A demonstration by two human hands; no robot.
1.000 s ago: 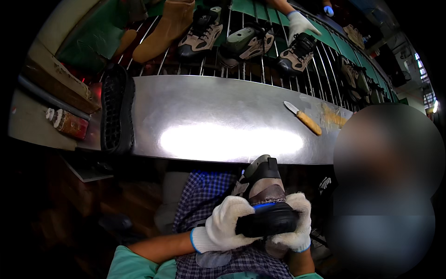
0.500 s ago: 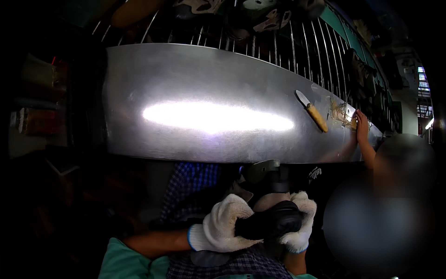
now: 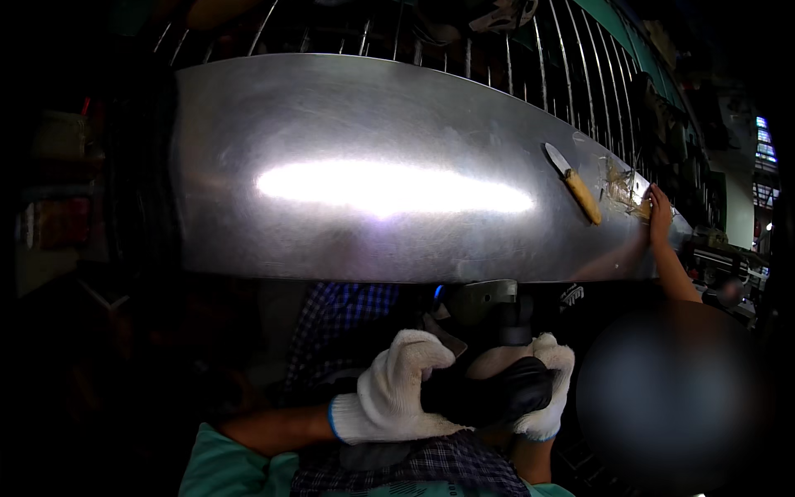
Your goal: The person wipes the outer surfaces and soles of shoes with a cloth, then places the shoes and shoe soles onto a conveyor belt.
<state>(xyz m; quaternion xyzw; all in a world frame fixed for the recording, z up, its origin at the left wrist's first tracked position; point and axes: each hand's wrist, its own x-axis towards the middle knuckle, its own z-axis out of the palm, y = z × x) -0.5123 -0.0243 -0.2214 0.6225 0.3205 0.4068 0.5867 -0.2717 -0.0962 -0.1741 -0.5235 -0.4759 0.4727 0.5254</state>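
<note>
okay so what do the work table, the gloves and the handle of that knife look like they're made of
The work table looks like bare sheet metal, brushed and shiny: it mirrors a long strip of light. The glove on the left hand and on the right hand looks like white knitted cotton, with a ribbed cuff. The knife has a yellowish-tan handle, probably wood, though plastic is possible; its blade looks metallic.

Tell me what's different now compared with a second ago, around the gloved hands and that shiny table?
The view has dipped, so the rack of shoes has slid almost out of the top. A co-worker's bare hand has reached onto the metal table at its right end, beside the yellow-handled knife. Unchanged: the left hand and right hand, both in white gloves, keep gripping the dark shoe in the lap, and the knife lies where it did.
</note>
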